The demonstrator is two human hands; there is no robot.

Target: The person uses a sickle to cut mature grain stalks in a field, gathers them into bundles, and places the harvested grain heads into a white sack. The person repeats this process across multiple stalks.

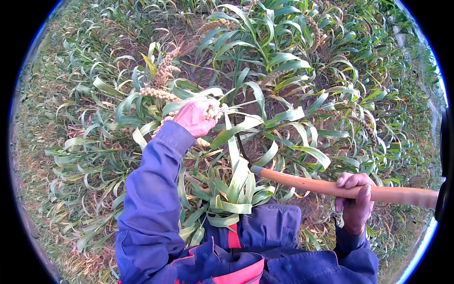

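Observation:
My left hand [196, 117] is closed around a bunch of millet stalks, with seed heads [160, 93] and long green leaves sticking out on both sides of the fist. My right hand [355, 199], low on the right, wraps its fingers around the smooth orange-brown wooden handle of a sickle [302, 182]. The handle runs leftward to a grey metal collar. From there a thin dark strip, seemingly the blade, goes up among the stems below and right of my left hand; leaves hide most of it.
Standing millet plants [269, 52] with drooping seed heads [359, 125] surround me ahead and to the right. Leaning, partly dried leaves [85, 184] cover the left. A leafy clump [236, 194] rises right against my body. Brown soil [198, 71] shows between the plants.

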